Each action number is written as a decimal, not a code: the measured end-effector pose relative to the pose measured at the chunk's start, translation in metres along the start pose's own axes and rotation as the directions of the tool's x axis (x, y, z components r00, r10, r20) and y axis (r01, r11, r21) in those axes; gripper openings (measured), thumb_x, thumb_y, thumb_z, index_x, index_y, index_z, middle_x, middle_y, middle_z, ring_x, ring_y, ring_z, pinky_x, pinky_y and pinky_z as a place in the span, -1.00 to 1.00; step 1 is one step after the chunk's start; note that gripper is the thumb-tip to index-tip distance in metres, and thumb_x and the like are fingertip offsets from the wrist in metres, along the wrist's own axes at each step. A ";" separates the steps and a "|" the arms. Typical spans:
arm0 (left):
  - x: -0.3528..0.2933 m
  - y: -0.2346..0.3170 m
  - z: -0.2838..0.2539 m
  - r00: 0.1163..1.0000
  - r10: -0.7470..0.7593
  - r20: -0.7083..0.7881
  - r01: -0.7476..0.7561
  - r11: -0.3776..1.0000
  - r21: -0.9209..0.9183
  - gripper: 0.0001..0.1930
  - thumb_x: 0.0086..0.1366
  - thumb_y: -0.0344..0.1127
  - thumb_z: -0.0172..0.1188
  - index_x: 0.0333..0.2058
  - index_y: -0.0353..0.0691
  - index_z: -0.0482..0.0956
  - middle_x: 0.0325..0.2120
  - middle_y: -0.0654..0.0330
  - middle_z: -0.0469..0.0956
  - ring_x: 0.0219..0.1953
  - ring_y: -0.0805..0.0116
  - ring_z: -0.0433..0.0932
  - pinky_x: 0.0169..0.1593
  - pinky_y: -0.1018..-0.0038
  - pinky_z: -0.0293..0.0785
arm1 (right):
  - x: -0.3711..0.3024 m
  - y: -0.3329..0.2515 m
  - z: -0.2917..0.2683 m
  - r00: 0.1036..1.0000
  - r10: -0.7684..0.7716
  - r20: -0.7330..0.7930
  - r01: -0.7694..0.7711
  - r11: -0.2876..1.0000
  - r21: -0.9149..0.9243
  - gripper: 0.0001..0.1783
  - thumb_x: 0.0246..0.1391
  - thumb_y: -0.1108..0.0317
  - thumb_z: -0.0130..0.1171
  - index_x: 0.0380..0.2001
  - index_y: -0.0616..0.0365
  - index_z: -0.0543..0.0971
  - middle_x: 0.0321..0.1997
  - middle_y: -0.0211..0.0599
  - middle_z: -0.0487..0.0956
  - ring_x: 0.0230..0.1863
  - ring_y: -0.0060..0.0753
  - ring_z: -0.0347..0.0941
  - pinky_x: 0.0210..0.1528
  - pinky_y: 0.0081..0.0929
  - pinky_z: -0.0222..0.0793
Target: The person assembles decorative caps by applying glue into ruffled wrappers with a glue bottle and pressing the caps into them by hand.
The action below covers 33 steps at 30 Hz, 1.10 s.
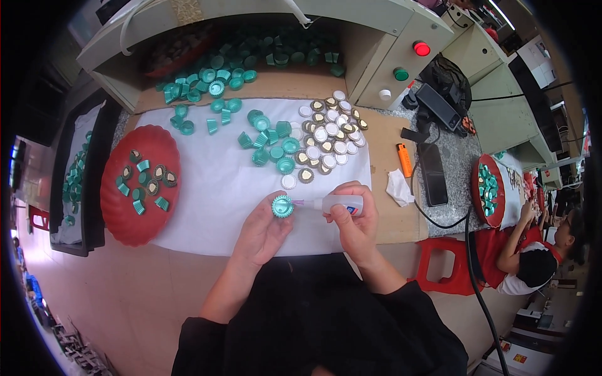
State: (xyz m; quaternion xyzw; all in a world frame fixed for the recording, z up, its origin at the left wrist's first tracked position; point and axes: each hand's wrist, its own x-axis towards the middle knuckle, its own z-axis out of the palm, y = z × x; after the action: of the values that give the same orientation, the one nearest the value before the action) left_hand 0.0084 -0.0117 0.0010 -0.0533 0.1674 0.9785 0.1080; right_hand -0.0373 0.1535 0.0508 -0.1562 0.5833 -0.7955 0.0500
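Between the fingers of my left hand [260,229] is a shiny green fluted cap [282,206], its hollow side facing up. My right hand [355,229] is wrapped round a small white squeeze bottle [343,203] lying nearly level. The bottle's thin pinkish nozzle [300,202] points left and reaches the cap's rim; whether it touches cannot be made out. Beyond my hands lies a group of loose green caps [285,165] on the white sheet [213,188]. To their right, white and gold discs [320,134] are spread in a heap.
At left stands a red scalloped tray [119,216] with caps and discs. More caps fill the machine's recess [216,88]. To the right lie an orange lighter [404,160], crumpled tissue [399,187], a phone [433,175] and a black cable [439,224]. Another person [533,263] sits at far right.
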 end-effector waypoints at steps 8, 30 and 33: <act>0.003 -0.002 -0.001 0.997 0.075 -0.020 -0.075 0.997 0.026 -0.62 0.18 -0.25 -0.01 -0.08 -0.32 0.22 -0.23 0.18 0.37 -0.23 0.49 0.35 -0.16 0.59 0.31 | 0.002 0.010 -0.001 0.917 -0.363 0.166 0.398 0.801 -0.448 -0.70 -0.15 0.48 0.15 -0.31 0.25 0.31 -0.40 -0.21 0.34 -0.41 -0.43 0.28 -0.42 -0.61 0.22; 0.002 -0.002 0.006 0.995 0.079 -0.054 -0.075 0.995 0.066 -0.64 0.20 -0.26 -0.04 -0.08 -0.32 0.23 -0.29 0.19 0.37 -0.33 0.49 0.35 -0.28 0.64 0.32 | 0.007 0.007 0.000 0.901 -0.346 0.263 0.434 0.732 -0.525 -0.73 -0.11 0.45 0.12 -0.32 0.27 0.32 -0.39 -0.25 0.30 -0.41 -0.49 0.25 -0.37 -0.66 0.18; 0.003 -0.003 0.007 0.991 0.090 -0.096 -0.082 0.993 0.080 -0.64 0.19 -0.26 -0.04 -0.08 -0.31 0.22 -0.28 0.18 0.37 -0.34 0.49 0.35 -0.29 0.65 0.31 | 0.008 0.005 0.001 0.903 -0.352 0.245 0.429 0.726 -0.538 -0.71 -0.16 0.45 0.16 -0.34 0.25 0.33 -0.42 -0.23 0.34 -0.43 -0.40 0.26 -0.41 -0.60 0.19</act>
State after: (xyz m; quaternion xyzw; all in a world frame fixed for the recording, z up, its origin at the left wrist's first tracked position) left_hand 0.0061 -0.0065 0.0063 -0.0905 0.2117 0.9713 0.0591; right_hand -0.0446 0.1490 0.0481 -0.3331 0.7468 -0.5602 -0.1322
